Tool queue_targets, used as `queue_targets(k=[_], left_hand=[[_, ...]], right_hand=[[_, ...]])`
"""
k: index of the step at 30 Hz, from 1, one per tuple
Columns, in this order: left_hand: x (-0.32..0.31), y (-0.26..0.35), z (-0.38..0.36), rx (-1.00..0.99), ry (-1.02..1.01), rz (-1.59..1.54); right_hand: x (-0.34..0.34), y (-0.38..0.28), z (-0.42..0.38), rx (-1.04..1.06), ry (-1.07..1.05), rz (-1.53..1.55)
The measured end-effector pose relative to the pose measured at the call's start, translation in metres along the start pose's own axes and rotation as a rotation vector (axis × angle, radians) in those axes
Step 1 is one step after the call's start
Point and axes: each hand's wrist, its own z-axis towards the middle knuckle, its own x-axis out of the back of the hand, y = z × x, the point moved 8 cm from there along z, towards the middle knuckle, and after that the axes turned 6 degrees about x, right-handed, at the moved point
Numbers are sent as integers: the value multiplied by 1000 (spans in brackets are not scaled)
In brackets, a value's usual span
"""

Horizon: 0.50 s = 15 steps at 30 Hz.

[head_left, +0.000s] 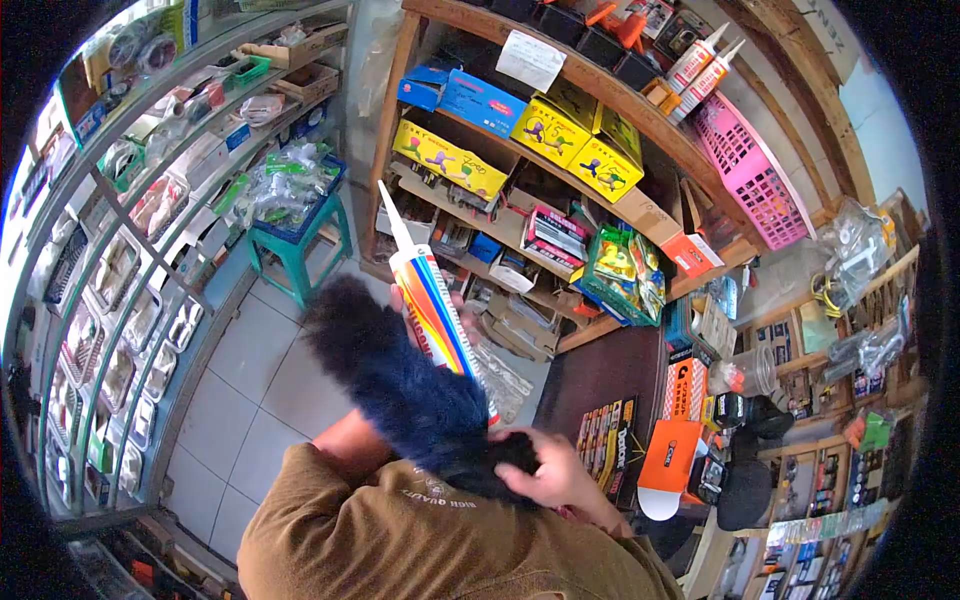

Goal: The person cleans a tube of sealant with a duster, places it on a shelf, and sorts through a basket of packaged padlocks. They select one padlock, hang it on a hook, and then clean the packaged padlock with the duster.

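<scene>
- Grips a white-nozzled silicone tube in the left hand, closed around it below the nozzle, with fingers partly hidden behind the tube.
- Holds the tube tilted, nozzle pointing up and to the left, lower end near the right hand.
- Closes the right hand around the dark lower end of a fluffy blue-black duster.
- Has the duster slanting across the left forearm and in front of the tube's lower part.
- Wears a brown shirt with small printed lettering on the front.
- Faces wooden shelves with yellow boxes, a blue box and a green basket full of colorful packets.
- Shows a pink basket at the upper right, just beside two white-and-red cartridges.
- Has an open orange box to the right, near a dark counter surface.
- Includes a green stool on the tiled floor, bearing a blue tray of plastic-wrapped goods, near the slanting shelving at the left.
</scene>
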Motion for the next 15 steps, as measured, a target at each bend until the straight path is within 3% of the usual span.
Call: queue_targets(k=[1, 2, 3, 5, 7, 8, 9, 11, 12, 13, 15], left_hand=[[-8, 0, 3, -9, -105, -28], [2, 0, 4, 4, 48, 11], [1, 2, 3, 15, 199, 49], [16, 3, 2, 47, 49, -14], [7, 1, 7, -56, -88, -29], [4, 1, 3, 48, 25, 11], [8, 6, 10, 27, -112, 64], [26, 5, 4, -53, 67, 139], [-13, 1, 7, -15, 195, 36], [-15, 0, 8, 65, 10, -34], [-7, 1, 8, 6, 76, 26]], right_hand=[[8, -2, 0, 67, 75, -71], [15, 15, -6, -125, 128, 95], [21, 25, -6, -102, 317, 325], [18, 19, -8, -110, 219, 182], [8, 16, -9, -75, 127, 59], [3, 11, -7, -58, 16, 28], [-4, 7, -6, -40, -94, -1], [12, 38, -11, -172, 116, 170], [20, 33, -4, -122, 310, 397], [22, 34, -4, -104, 370, 331], [9, 28, -8, -157, 159, 82]])
